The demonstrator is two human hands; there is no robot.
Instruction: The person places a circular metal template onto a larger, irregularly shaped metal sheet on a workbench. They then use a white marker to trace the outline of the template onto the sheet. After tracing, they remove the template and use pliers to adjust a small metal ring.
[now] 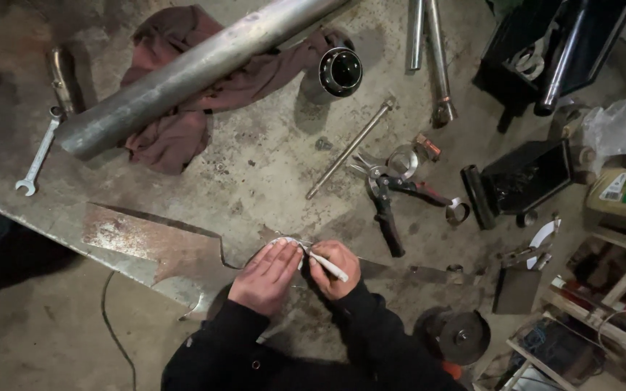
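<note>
The left hand (266,275) lies flat, fingers together and stretched out, pressing a thin curved metal strip (289,242) onto the steel plate (153,250) near its front edge. Only a short arc of the strip shows past the fingertips; the rest is hidden under the hand. The right hand (335,269), just beside the left, is closed around a white marker (327,265). The marker's long axis runs from lower right to upper left, and its tip points up and left toward the strip at the left fingertips.

Farther out and to the right lie pliers (389,199) with dark handles, jaws pointing away from the person, next to a metal ring (402,162). A thin rod (351,149) lies slanted beside them, running from lower left to upper right. At the far left lies a wrench (39,155). Farthest off, a thick pipe (190,72) rests across a dark red rag (182,108), slanting up to the right, with a short shiny tube (338,71) near its upper end.
</note>
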